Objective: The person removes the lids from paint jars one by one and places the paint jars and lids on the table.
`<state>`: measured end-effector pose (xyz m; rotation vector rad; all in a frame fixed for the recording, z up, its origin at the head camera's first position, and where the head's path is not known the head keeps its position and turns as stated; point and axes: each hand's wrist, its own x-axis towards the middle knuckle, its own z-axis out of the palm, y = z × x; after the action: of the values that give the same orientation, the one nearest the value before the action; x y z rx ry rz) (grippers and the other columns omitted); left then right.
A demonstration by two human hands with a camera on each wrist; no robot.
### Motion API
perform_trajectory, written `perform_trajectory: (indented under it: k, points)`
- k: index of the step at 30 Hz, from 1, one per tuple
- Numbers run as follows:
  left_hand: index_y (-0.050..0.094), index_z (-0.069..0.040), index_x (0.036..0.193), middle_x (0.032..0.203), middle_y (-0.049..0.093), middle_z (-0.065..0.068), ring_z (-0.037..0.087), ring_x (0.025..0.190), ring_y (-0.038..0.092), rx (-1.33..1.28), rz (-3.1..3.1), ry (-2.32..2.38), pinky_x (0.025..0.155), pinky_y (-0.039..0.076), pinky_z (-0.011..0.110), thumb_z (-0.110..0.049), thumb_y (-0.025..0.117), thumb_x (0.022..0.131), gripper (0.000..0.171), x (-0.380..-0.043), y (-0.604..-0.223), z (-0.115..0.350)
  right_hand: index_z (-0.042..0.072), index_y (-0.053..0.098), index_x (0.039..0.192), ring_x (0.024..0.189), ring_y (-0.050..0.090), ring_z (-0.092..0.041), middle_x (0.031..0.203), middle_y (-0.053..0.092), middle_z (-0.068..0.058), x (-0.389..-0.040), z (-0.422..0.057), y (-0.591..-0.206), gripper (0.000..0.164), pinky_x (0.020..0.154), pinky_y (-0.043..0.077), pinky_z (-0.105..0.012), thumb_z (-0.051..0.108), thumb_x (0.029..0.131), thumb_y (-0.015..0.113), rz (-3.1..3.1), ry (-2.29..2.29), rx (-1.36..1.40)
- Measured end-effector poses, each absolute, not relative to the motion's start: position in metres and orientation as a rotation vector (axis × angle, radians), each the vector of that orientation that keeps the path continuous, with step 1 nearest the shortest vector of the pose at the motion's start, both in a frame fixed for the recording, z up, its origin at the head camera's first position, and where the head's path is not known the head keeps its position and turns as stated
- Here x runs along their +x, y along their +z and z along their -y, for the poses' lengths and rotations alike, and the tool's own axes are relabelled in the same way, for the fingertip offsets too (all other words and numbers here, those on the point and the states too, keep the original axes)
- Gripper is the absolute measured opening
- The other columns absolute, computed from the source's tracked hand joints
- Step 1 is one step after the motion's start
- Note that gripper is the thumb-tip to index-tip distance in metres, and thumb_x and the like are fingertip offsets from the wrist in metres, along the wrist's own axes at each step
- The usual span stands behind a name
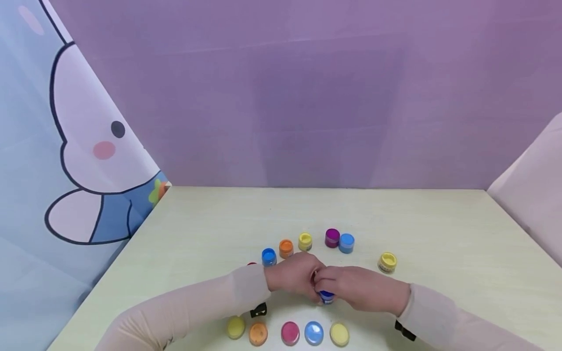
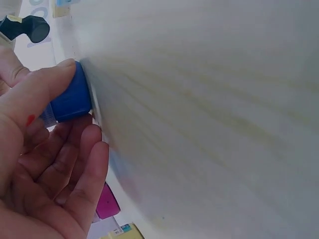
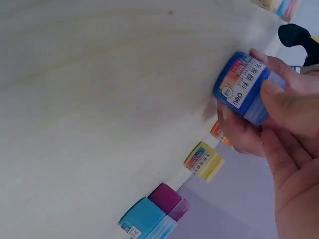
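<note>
Both hands meet over a small dark blue paint jar (image 1: 327, 296) near the front middle of the table. My left hand (image 1: 295, 274) grips the jar's blue body, its thumb along the side in the left wrist view. From the other side, my right hand (image 1: 362, 288) pinches the clear upper part of the jar. In the right wrist view a printed label (image 3: 244, 82) shows on the jar's body. The fingers cover much of its top in the head view.
Behind the hands stand several paint jars, among them blue (image 1: 269, 257), orange (image 1: 286, 248), yellow (image 1: 305, 241), purple (image 1: 332, 237) and light blue (image 1: 346, 243). Another yellow jar (image 1: 388, 262) sits apart at right. Round lids, including a pink lid (image 1: 290, 333), line the front.
</note>
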<state>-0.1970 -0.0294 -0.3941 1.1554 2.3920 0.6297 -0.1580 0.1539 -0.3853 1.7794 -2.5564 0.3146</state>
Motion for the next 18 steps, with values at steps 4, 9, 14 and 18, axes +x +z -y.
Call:
perform_trajectory:
  k: [4, 9, 14, 18]
  points:
    - [0.067, -0.019, 0.086, 0.067, 0.056, -0.016, 0.0, 0.061, 0.049, 1.149, -2.399, 0.627, 0.058, 0.041, 0.015, -0.019, 0.081, 0.064, 0.026, -0.196, -0.393, 0.03, 0.012, 0.056, 0.106, 0.091, 0.05, -0.002, 0.101, 0.055, 0.005, -0.153, -0.152, -0.384, 0.028, 0.079, 0.039, -0.013, 0.008, 0.08, 0.066, 2.578, 0.484, 1.673]
    - [0.067, -0.019, 0.09, 0.069, 0.056, -0.015, 0.002, 0.061, 0.048, 1.143, -2.409, 0.6, 0.057, 0.041, 0.016, -0.018, 0.081, 0.064, 0.03, -0.197, -0.392, 0.031, 0.012, 0.058, 0.093, 0.068, 0.044, -0.001, 0.081, 0.053, 0.007, -0.143, -0.144, -0.377, 0.016, 0.062, 0.042, -0.017, 0.024, 0.084, 0.063, 2.721, 0.551, 1.291]
    - [0.066, -0.021, 0.103, 0.076, 0.057, -0.019, 0.0, 0.066, 0.05, 1.157, -2.389, 0.597, 0.06, 0.042, 0.016, -0.021, 0.079, 0.068, 0.038, -0.198, -0.391, 0.031, 0.01, 0.056, 0.085, 0.056, 0.04, -0.006, 0.067, 0.046, 0.007, -0.137, -0.14, -0.373, 0.034, 0.051, 0.038, -0.022, 0.041, 0.079, 0.066, 2.91, 0.55, 1.001]
    - [0.066, -0.022, 0.105, 0.076, 0.057, -0.02, 0.0, 0.066, 0.051, 1.144, -2.388, 0.588, 0.061, 0.043, 0.016, -0.021, 0.079, 0.069, 0.039, -0.197, -0.391, 0.029, 0.011, 0.056, 0.078, 0.052, 0.038, -0.006, 0.059, 0.041, 0.008, -0.136, -0.138, -0.376, 0.034, 0.046, 0.034, -0.022, 0.042, 0.076, 0.069, 2.947, 0.57, 0.939]
